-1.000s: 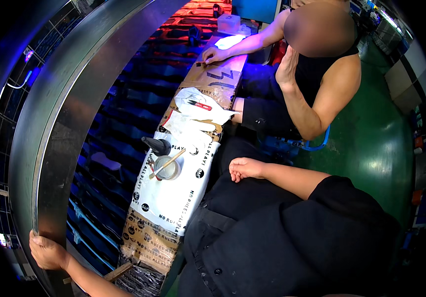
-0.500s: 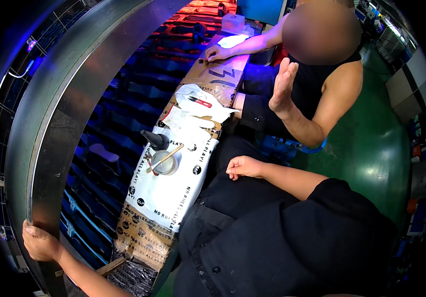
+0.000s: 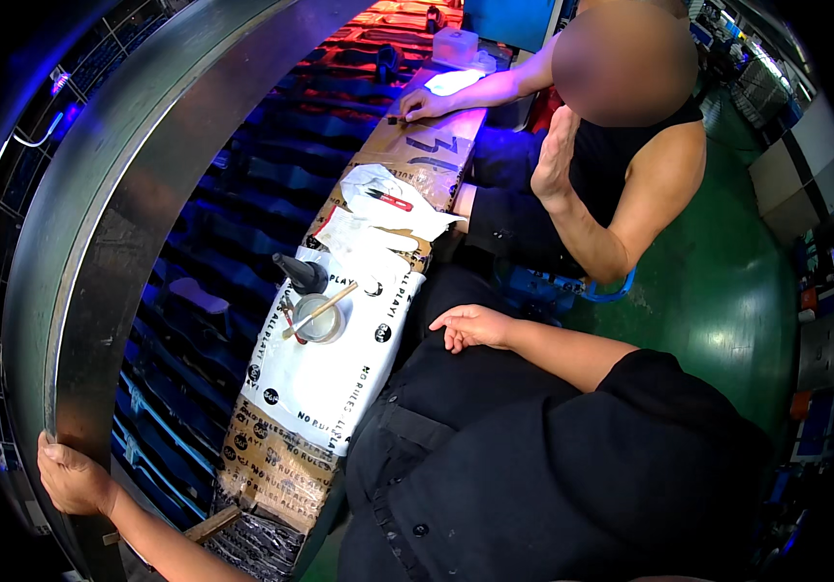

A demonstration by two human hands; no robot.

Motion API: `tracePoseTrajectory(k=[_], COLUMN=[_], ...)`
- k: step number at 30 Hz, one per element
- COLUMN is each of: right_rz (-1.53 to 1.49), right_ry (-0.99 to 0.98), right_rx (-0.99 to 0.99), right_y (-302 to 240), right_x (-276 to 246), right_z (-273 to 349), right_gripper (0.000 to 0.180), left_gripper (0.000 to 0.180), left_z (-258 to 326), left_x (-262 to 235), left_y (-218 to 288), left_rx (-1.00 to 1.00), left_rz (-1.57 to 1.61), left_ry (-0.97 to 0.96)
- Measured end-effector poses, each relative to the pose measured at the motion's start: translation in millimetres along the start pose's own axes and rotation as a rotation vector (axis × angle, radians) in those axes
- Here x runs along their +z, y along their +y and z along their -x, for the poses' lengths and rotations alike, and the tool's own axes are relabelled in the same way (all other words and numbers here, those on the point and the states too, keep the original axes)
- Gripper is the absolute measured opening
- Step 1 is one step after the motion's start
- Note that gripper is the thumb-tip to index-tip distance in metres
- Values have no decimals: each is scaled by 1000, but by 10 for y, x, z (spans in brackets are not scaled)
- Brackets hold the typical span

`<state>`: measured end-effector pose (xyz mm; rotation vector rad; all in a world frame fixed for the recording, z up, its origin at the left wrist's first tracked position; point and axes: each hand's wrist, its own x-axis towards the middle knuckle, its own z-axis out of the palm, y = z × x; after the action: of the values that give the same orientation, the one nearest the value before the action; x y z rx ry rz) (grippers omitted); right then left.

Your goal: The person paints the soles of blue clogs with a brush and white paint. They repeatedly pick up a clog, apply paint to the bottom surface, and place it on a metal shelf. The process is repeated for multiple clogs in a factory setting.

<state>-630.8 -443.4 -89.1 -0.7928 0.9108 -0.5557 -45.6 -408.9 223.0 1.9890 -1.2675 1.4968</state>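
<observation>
Grey metal rail is curving along the person's left; left hand is gripping its near edge, fingers closed. Right hand, half-curled, visibly empty, is hanging beside black clothing.

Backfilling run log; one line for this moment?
left hand: gripping curved metal panel | right hand: loosely curled, nothing visible held | brush: across jar

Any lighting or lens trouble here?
Head view: the metal panel looks bowed, likely fisheye; red and blue light tints the dark rows; glare burns out a patch near the co-worker's forearm; the green floor shines; corners fall black; a blur covers the co-worker's face; the left hand and right hand read clearly.
</observation>
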Motion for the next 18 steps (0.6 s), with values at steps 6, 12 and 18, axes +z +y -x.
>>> tracePoseTrajectory(k=[6,12,18], right_rz=[-7,-28,688], right_ry=[2,20,119], right_rx=[6,-16,-452], right_y=[12,34,-1455], right_x=[11,-6,245], right_z=[-19,-17,1264], right_gripper=[25,21,30], left_gripper=[57,56,45], left_z=[-7,-12,-46], left_x=[-19,-27,3], left_y=[0,16,32], left_rx=[20,32,142], left_rz=[2,-19,34], left_ry=[8,43,55])
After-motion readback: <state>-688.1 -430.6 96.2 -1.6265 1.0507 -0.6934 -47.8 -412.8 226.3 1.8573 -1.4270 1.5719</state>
